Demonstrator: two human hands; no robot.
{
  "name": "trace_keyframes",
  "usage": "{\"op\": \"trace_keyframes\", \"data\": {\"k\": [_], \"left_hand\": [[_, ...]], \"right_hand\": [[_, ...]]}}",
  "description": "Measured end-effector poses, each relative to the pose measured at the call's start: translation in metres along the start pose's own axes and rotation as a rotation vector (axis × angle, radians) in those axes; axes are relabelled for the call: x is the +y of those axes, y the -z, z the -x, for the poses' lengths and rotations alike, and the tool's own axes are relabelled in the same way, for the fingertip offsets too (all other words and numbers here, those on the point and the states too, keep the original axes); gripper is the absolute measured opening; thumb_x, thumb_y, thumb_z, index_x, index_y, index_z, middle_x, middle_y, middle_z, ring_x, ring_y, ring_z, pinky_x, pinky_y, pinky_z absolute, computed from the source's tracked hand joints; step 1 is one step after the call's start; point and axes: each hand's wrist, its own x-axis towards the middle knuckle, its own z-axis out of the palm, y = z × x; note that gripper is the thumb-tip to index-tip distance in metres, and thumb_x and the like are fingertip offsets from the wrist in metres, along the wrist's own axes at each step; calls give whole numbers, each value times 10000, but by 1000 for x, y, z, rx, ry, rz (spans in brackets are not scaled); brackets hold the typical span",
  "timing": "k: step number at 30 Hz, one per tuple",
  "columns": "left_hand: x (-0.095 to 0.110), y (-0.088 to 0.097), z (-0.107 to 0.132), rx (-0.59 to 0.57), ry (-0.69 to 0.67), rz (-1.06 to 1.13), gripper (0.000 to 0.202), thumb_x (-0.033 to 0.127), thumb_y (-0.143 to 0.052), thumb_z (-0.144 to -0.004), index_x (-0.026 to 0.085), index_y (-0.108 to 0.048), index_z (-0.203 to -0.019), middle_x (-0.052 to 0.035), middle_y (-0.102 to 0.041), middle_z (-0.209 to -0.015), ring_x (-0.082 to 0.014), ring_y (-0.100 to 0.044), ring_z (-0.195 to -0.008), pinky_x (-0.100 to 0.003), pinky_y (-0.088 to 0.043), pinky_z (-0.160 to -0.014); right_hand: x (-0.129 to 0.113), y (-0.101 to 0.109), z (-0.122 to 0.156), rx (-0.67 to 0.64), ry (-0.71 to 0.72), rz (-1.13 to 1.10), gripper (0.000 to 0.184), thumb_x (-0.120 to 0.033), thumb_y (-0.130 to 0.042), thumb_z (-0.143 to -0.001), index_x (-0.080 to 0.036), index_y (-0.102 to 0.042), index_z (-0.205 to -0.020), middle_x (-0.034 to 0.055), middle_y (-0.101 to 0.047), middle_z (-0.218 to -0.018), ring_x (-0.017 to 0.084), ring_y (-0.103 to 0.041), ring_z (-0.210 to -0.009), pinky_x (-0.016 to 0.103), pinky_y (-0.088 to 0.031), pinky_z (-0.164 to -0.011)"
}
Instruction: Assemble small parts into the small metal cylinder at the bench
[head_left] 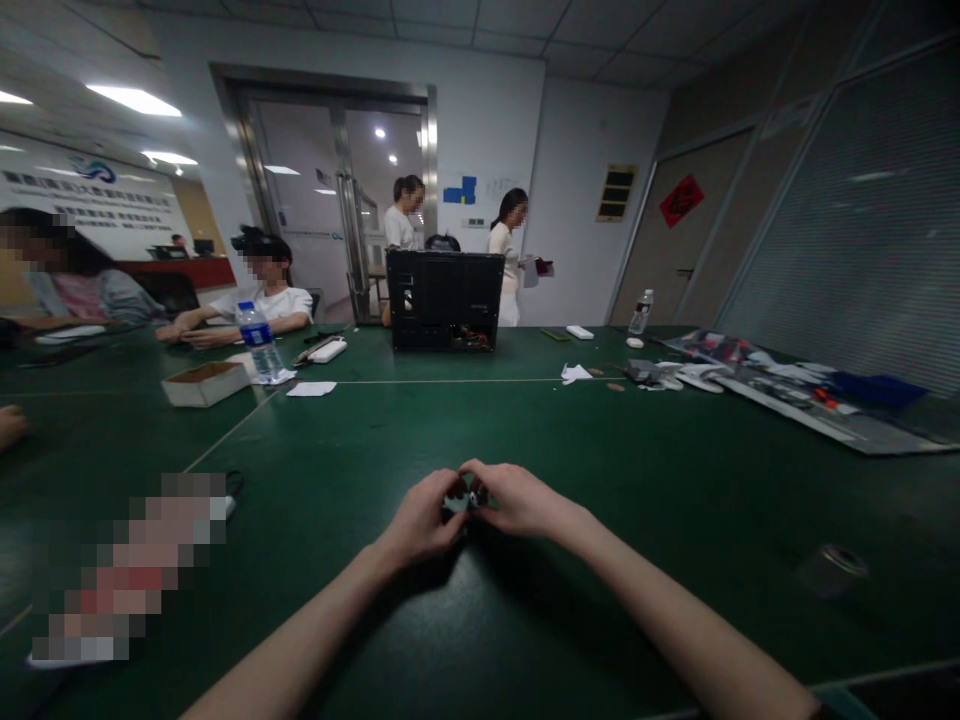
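My left hand [426, 518] and my right hand [519, 498] meet over the middle of the green table [480, 630]. Between their curled fingers is a small dark object with bright silvery parts [472, 498]. Its kind is too small and too covered by the fingers to make out. Thumbs press it from the near side, fingertips from the far side.
At the right stands a dark cylinder [834, 570]. A pixelated flat item [139, 570] lies left. Farther back are a white box [206, 383], a water bottle [257, 343], a black computer case [446, 300] and a cluttered board [795, 400]. Several people are around the table.
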Motion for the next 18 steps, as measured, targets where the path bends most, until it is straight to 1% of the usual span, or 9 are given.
{"op": "trace_keyframes", "data": {"k": [2, 6, 10, 12, 14, 18], "left_hand": [[-1, 2, 0, 7, 7, 7, 172, 192, -557, -759, 169, -557, -930, -59, -598, -906, -192, -545, -823, -295, -442, -754], [1, 3, 0, -11, 10, 47, 211, 164, -535, -777, 174, -559, -986, -65, -611, -938, -196, -558, -850, -305, -447, -775], [3, 4, -1, -18, 14, 53, 230, 162, -544, -773, 176, -555, -1001, -63, -616, -949, -197, -562, -850, -316, -451, -783], [3, 5, 0, -15, 11, 48, 214, 184, -546, -785, 175, -556, -999, -62, -616, -942, -195, -561, -841, -315, -453, -775], [4, 5, 0, -14, 8, 49, 201, 207, -550, -796, 174, -559, -994, -62, -616, -940, -195, -563, -841, -312, -455, -767], [4, 6, 0, -11, -1, 58, 230, 233, -577, -794, 179, -565, -1018, -66, -620, -981, -203, -570, -878, -314, -453, -789]], "right_hand": [[5, -12, -1, 60, -4, -47, 461, -162, -626, -747, -238, -483, -1179, 43, -663, -962, 195, -631, -841, 289, -467, -738], [15, -29, 5, 149, -36, -197, 392, -201, -589, -805, -210, -467, -1177, 58, -654, -988, 178, -627, -833, 297, -477, -750], [18, -41, 7, 172, -36, -282, 521, -157, -637, -749, -208, -423, -1221, 60, -642, -1019, 188, -619, -888, 315, -470, -802], [19, -44, 5, 180, -50, -311, 575, -126, -628, -733, -213, -388, -1248, 54, -640, -1012, 182, -622, -877, 310, -473, -796], [20, -47, 3, 186, -68, -332, 598, -114, -616, -726, -212, -368, -1262, 53, -639, -1003, 177, -624, -864, 304, -476, -787], [21, -50, 2, 191, -77, -345, 576, -125, -617, -718, -196, -391, -1243, 62, -639, -1004, 184, -622, -868, 304, -475, -782]]}}
